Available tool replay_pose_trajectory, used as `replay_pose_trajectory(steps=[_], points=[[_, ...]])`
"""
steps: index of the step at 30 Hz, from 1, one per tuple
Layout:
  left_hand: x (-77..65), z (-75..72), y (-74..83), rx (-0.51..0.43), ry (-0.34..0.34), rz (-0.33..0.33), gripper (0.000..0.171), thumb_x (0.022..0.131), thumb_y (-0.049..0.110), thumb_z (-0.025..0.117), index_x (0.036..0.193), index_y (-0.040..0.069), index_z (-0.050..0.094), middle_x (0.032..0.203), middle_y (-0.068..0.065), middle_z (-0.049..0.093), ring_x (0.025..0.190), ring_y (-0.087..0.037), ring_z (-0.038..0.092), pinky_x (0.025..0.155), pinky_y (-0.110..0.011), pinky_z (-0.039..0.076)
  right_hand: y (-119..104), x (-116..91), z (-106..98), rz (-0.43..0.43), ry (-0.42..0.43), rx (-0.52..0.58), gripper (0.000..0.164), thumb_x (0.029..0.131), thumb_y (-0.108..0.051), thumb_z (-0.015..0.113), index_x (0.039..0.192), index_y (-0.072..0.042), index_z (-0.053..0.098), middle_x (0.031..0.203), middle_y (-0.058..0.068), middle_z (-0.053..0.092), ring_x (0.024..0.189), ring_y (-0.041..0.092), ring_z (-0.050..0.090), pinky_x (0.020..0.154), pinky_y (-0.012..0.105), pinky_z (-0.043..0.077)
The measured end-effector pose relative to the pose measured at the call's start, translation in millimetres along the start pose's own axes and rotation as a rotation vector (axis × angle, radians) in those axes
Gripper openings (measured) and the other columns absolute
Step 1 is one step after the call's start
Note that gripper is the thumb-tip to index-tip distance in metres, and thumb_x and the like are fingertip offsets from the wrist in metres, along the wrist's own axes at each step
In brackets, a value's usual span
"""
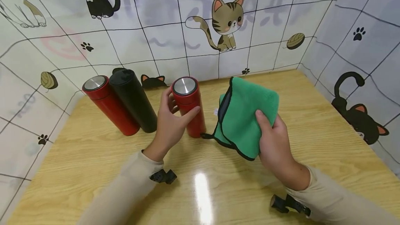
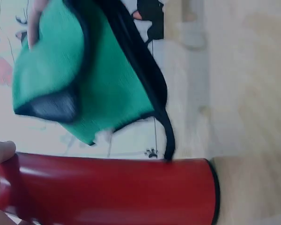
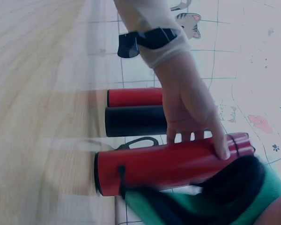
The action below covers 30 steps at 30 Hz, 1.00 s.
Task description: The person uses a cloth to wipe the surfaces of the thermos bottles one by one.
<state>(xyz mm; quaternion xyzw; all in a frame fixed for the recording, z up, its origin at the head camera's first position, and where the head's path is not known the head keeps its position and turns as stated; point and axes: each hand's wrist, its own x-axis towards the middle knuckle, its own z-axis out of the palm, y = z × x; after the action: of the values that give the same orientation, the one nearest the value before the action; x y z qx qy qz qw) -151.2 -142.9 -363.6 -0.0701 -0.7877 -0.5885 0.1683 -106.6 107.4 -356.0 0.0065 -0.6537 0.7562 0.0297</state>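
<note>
A red thermos [image 1: 197,126] with a silver-topped lid stands upright on the table. My left hand [image 1: 170,126] grips it near the top, thumb across the front and fingers round the far left side. To its right, my right hand [image 1: 275,145] holds a folded green cloth [image 1: 243,117] with black edging, thumb on top. The cloth is in the air, and its black loop hangs close to the thermos; whether they touch I cannot tell. In the left wrist view the thermos body [image 2: 117,190] lies below the cloth [image 2: 114,79]. The right wrist view shows the cloth blurred.
Left of my left hand, a black thermos [image 1: 134,101] and a second red thermos [image 1: 114,112] stand side by side. The wooden table [image 1: 93,190] meets a white wall [image 1: 156,41] with cat drawings and grid lines at the back and sides.
</note>
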Motion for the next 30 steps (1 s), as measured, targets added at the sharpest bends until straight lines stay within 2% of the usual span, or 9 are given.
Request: replay_pose_trajectory(steps=[3, 5, 7, 11, 14, 19, 25, 27, 30], points=[[-16.1, 1.0, 5.0, 0.014, -0.042, 0.036, 0.079, 0.082, 0.025, 0.083, 0.147, 0.024, 0.038, 0.137, 0.002, 0.055, 0.124, -0.018, 0.053, 0.103, -0.045, 0.049, 0.5, -2.7, 1.1, -0.005, -0.028, -0.011, 0.037, 0.105, -0.037, 0.047, 0.137, -0.018, 0.046, 0.130, -0.002, 0.053, 0.118, 0.006, 0.058, 0.097, 0.017, 0.050], [-26.9, 3.7, 8.3, 0.028, -0.081, 0.065, 0.080, 0.082, 0.024, 0.083, 0.147, 0.024, 0.038, 0.137, 0.004, 0.055, 0.123, -0.017, 0.054, 0.101, -0.044, 0.049, 1.6, -6.9, 1.5, -0.040, -0.049, -0.048, 0.035, 0.106, -0.034, 0.046, 0.136, -0.017, 0.048, 0.127, -0.002, 0.055, 0.116, 0.005, 0.060, 0.095, 0.017, 0.051], [-37.1, 7.3, 11.5, 0.034, -0.124, 0.101, 0.081, 0.081, 0.023, 0.084, 0.148, 0.023, 0.037, 0.136, 0.005, 0.056, 0.122, -0.016, 0.055, 0.100, -0.043, 0.051, 3.1, -12.3, 1.8, -0.111, -0.063, -0.117, 0.031, 0.107, -0.029, 0.044, 0.135, -0.018, 0.049, 0.123, -0.003, 0.058, 0.111, 0.005, 0.061, 0.091, 0.016, 0.052], [-52.7, 13.5, 17.0, 0.038, -0.191, 0.176, 0.083, 0.079, 0.023, 0.086, 0.147, 0.021, 0.038, 0.133, 0.006, 0.059, 0.120, -0.013, 0.057, 0.096, -0.040, 0.053, 9.3, -22.0, 5.7, -0.296, -0.120, -0.193, 0.026, 0.106, -0.010, 0.044, 0.131, -0.009, 0.053, 0.114, -0.005, 0.063, 0.103, 0.005, 0.064, 0.085, 0.017, 0.054], [-59.6, 14.9, 18.1, 0.059, -0.217, 0.224, 0.085, 0.077, 0.023, 0.087, 0.146, 0.018, 0.039, 0.131, 0.004, 0.061, 0.118, -0.012, 0.059, 0.093, -0.037, 0.055, 15.3, -27.3, 11.6, -0.359, -0.210, -0.219, 0.030, 0.100, 0.002, 0.051, 0.130, -0.002, 0.054, 0.115, -0.006, 0.065, 0.103, 0.005, 0.065, 0.086, 0.018, 0.055], [-60.3, 11.8, 22.1, 0.097, -0.252, 0.237, 0.086, 0.073, 0.023, 0.090, 0.141, 0.012, 0.039, 0.131, 0.003, 0.061, 0.113, -0.013, 0.063, 0.091, -0.036, 0.057, 20.0, -29.9, 16.3, -0.337, -0.355, -0.288, 0.047, 0.089, 0.009, 0.062, 0.134, -0.002, 0.050, 0.121, -0.002, 0.065, 0.108, 0.007, 0.065, 0.093, 0.021, 0.054], [-57.3, 7.4, 26.2, 0.128, -0.289, 0.226, 0.085, 0.071, 0.024, 0.092, 0.135, 0.009, 0.038, 0.131, 0.001, 0.061, 0.111, -0.016, 0.065, 0.089, -0.034, 0.059, 28.7, -24.9, 13.3, -0.273, -0.457, -0.402, 0.043, 0.092, 0.010, 0.050, 0.131, -0.006, 0.050, 0.116, 0.004, 0.063, 0.094, 0.011, 0.059, 0.087, 0.022, 0.052], [-58.1, 6.5, 26.2, 0.140, -0.290, 0.217, 0.084, 0.072, 0.025, 0.092, 0.135, 0.010, 0.038, 0.130, 0.001, 0.062, 0.111, -0.016, 0.065, 0.089, -0.034, 0.059, 30.4, -23.9, 13.0, -0.270, -0.487, -0.404, 0.046, 0.094, 0.011, 0.044, 0.136, -0.008, 0.046, 0.124, 0.005, 0.061, 0.103, 0.010, 0.059, 0.092, 0.022, 0.051], [-59.2, 5.4, 25.2, 0.162, -0.287, 0.209, 0.085, 0.071, 0.026, 0.092, 0.134, 0.009, 0.038, 0.130, 0.001, 0.062, 0.111, -0.016, 0.065, 0.088, -0.034, 0.059, 30.5, -24.8, 14.1, -0.303, -0.477, -0.358, 0.049, 0.098, 0.010, 0.041, 0.143, -0.008, 0.040, 0.134, 0.010, 0.057, 0.118, 0.008, 0.059, 0.100, 0.023, 0.050]])
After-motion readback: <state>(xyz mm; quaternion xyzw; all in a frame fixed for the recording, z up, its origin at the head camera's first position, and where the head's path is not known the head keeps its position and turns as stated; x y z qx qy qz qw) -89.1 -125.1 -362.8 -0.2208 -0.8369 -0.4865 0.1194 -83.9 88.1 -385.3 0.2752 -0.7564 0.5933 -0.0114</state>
